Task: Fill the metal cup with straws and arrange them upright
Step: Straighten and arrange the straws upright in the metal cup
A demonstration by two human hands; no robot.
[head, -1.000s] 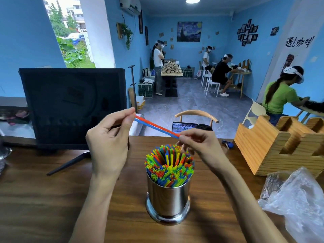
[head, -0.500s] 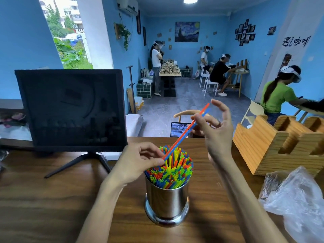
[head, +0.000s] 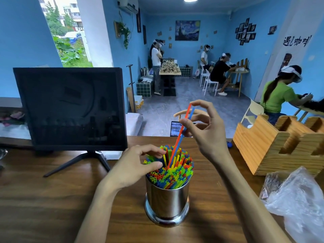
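Head view: right hand (head: pixel 208 132) pinches an orange straw (head: pixel 177 142) and blue straw (head: pixel 186 122) near their tops, lower ends entering the multicoloured straw bundle (head: pixel 172 170) in the shiny cylindrical metal cup (head: pixel 167 200); left hand (head: pixel 135 166), fingers loosely curled, touches the bundle's left side.

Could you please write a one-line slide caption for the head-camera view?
Right hand lowers an orange straw and blue straw into the packed metal cup while the left hand parts the bundle.

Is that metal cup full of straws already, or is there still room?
Nearly full: coloured straws crowd the metal cup rim to rim, while the right hand feeds two more in.
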